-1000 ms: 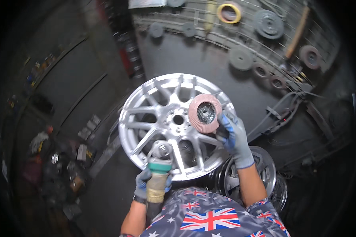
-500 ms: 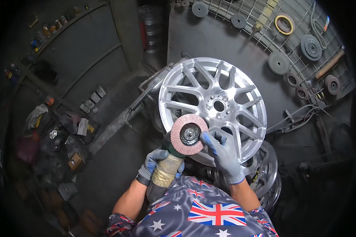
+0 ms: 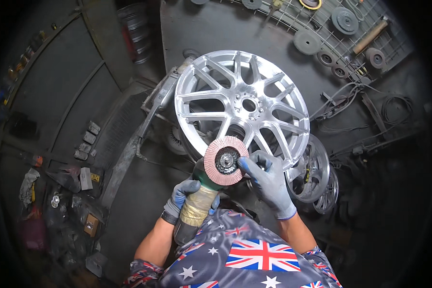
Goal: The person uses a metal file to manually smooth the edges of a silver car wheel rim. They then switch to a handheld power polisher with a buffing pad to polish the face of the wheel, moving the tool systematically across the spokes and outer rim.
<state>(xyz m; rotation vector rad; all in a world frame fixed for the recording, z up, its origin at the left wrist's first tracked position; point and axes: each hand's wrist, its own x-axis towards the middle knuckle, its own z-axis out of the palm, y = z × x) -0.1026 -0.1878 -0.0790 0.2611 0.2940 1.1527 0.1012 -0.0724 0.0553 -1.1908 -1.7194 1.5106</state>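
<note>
My left hand [image 3: 181, 196], in a grey and blue work glove, is wrapped around the taped body of an angle grinder [image 3: 195, 209]. The grinder is tilted up, so the face of its round pinkish flap disc [image 3: 225, 162] points toward me. My gloved right hand [image 3: 272, 187] is closed at the disc's right edge, blue thumb and fingertip pressed against the rim; the other fingers are curled. Just beyond the disc stands a large silver multi-spoke alloy wheel [image 3: 248, 126], partly covered by the disc and my right hand.
More bare wheels [image 3: 317, 175] stand below the alloy wheel on the right. A wire rack [image 3: 317, 29] at the upper right holds several grinding discs. Cables [image 3: 353, 98] hang to the right. Bags and boxes [image 3: 91, 224] clutter the left side; dark shelving [image 3: 43, 57] lines the upper left.
My view has swung, so the wheel and rack sit further left and higher. Both hands keep their hold on the grinder and the disc's edge.
</note>
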